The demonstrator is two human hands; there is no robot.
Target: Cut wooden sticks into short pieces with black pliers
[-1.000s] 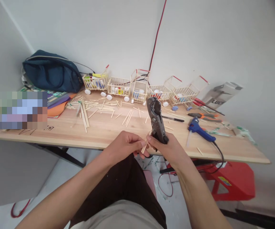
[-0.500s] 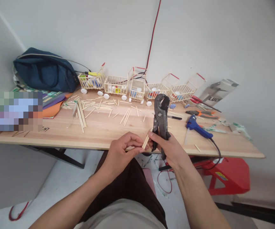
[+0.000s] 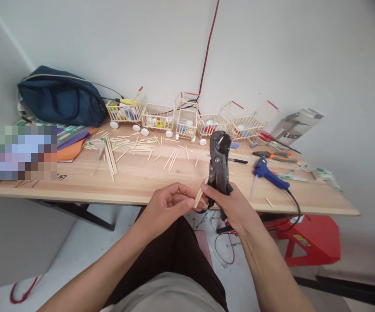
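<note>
My right hand grips a black cutting tool by its handles, the rounded head pointing up and away from me. Between that hand's thumb and fingers it also pinches a few short wooden sticks, beside the tool. My left hand is closed with thumb and fingertips on the near end of these sticks. Both hands are over the front edge of the wooden table. The fingers of my right hand behind the tool are partly hidden.
Loose wooden sticks lie across the table. Several small stick-built carts line the wall. A blue glue gun, orange-handled pliers and a black pen are on the right. A dark blue bag sits at the back left.
The black tool and my right hand have dropped very slightly. My left fingertips have shifted a little along the near end of the sticks; the grip otherwise looks the same.
</note>
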